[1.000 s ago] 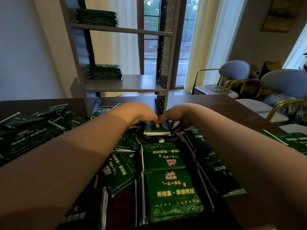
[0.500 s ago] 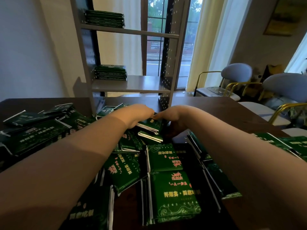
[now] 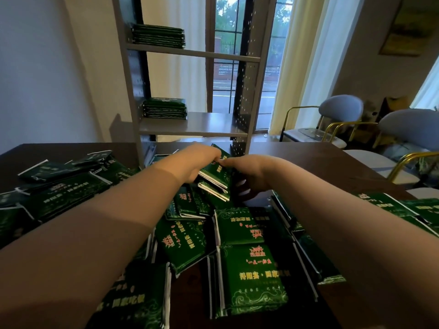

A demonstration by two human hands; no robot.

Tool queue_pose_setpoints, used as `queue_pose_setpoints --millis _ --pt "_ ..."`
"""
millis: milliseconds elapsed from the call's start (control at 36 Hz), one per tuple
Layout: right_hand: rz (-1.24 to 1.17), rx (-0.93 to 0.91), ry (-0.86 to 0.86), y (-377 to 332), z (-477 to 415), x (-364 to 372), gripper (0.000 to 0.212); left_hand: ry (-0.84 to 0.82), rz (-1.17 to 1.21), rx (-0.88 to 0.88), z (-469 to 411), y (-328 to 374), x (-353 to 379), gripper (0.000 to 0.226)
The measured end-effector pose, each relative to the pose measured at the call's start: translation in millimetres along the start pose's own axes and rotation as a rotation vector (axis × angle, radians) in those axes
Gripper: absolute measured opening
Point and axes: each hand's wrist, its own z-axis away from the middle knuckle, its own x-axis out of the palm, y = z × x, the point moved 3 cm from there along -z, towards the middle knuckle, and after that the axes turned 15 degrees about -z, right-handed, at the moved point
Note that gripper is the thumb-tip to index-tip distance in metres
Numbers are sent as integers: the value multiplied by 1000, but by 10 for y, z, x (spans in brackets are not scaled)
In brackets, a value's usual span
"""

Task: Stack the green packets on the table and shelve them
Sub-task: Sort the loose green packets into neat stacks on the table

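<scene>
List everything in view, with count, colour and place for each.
loose packets: many, dark green, scattered and overlapping on the table
held packets: a few, green, lifted between both hands
upper stack: one, green, left end of upper shelf
lower stack: one, green, left end of lower shelf
shelf unit: one, grey, at the table's far side
table: one, dark brown
chairs: two, grey-blue with gold frames, right of the table
curtains: cream, beside the window
window: one, behind the shelf unit
picture: one, yellowish, right wall
left hand: grips the held packets' left end
right hand: grips their right end
</scene>
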Motion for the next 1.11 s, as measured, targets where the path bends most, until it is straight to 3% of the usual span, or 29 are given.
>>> queue_pose_setpoints --millis 83,278,333,417,556,694,833,889,972,1111 --pt "-21 -17 -5 -4 23 17 50 14 61 15 -662 -222 11 105" --pt "-104 -201 18 -72 1 33 45 75 196 82 -601 -163 -38 105" --pt "-167 -279 36 -91 3 29 54 78 211 96 -174 -38 -92 91" --pt "-236 -364 38 -102 -9 30 76 18 218 89 80 14 -126 51" --pt "-306 -475 37 -156 27 45 83 -28 275 126 49 -43 -187 66" --pt "-137 -527 29 -184 73 60 110 -156 199 70 145 -114 -190 25" --pt "-87 -594 22 -218 137 27 124 -204 280 154 139 -178 -239 29" --pt "-85 -594 6 -240 150 3 114 -219 317 186 120 -191 -274 37" --pt "-25 -614 -44 -264 182 -18 67 -238 350 217 98 -203 -302 51" --pt "88 -609 -87 -297 288 -65 50 -245 309 269 170 -144 -268 52"
